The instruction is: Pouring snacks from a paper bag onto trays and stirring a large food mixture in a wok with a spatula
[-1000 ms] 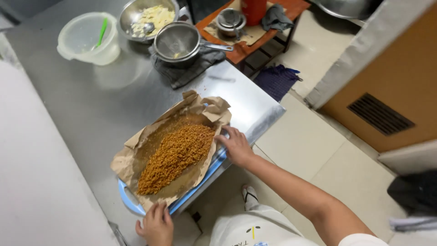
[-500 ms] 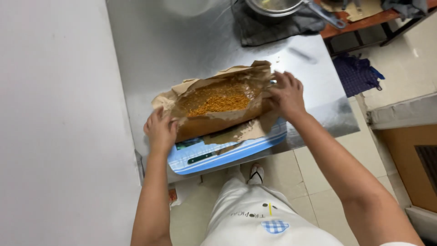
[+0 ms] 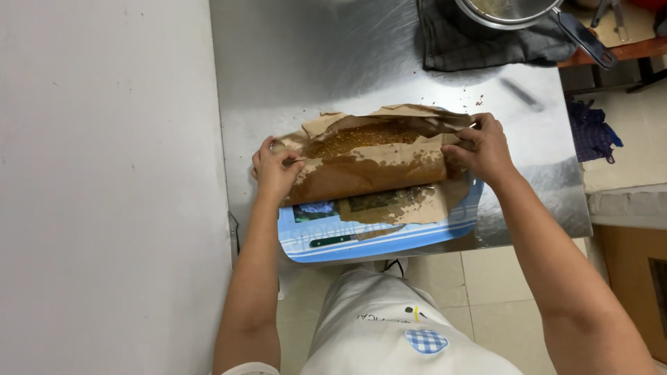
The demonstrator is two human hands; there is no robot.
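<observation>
A steel table (image 3: 333,62) fills the upper centre of the frame, with a white wall along the left. At the table's near edge, in the middle of the frame, lies a blue-rimmed tray (image 3: 389,239). On it sits crumpled brown paper (image 3: 372,173), folded up into a trough around orange-brown grains (image 3: 361,137). The left hand (image 3: 276,167) pinches the paper's left end, fingers curled closed on it. The right hand (image 3: 483,147) grips the right end the same way. At upper right, a metal pan (image 3: 514,10) rests on a dark cloth (image 3: 479,45).
</observation>
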